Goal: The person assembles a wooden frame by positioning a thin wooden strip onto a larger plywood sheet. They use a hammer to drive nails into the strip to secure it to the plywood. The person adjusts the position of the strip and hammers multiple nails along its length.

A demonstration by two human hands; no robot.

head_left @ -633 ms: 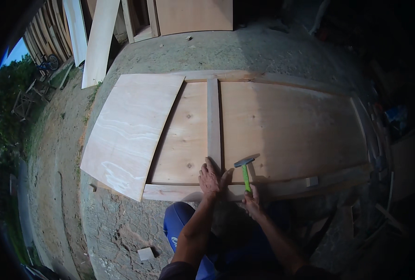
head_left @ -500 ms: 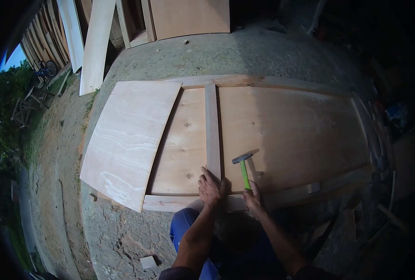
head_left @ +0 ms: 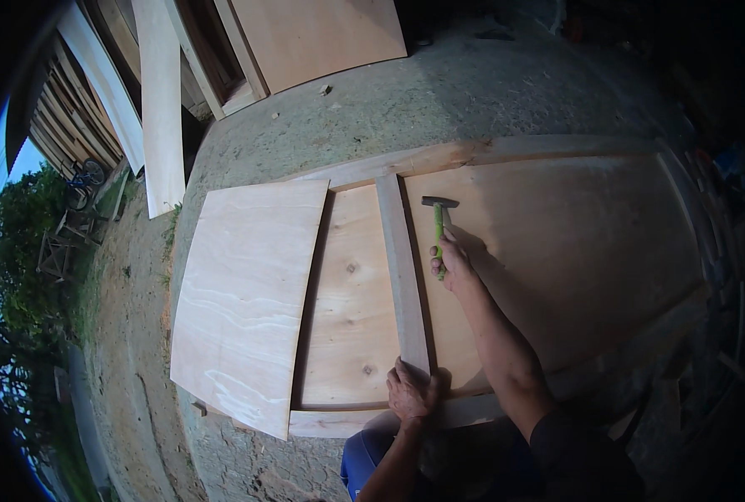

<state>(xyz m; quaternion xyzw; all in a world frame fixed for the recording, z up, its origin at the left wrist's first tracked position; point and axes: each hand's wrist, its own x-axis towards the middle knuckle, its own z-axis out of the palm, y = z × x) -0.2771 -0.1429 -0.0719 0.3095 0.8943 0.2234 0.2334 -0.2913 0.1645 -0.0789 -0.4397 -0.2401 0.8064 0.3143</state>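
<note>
A large wooden frame panel (head_left: pixel 557 251) lies flat on the concrete floor (head_left: pixel 439 100). A loose plywood sheet (head_left: pixel 251 301) rests over its left part, slightly tilted. A narrow upright slat (head_left: pixel 402 268) crosses the frame from the top rail to the bottom rail. More boards (head_left: pixel 159 100) lean at the far side. The right hand (head_left: pixel 450 266) is stretched out over the panel just beside the slat, its fingers clenched around the green handle of a hammer (head_left: pixel 439 226), whose metal head points away from the person. The left hand (head_left: pixel 412 393) presses on the slat's near end, fingers spread and released.
</note>
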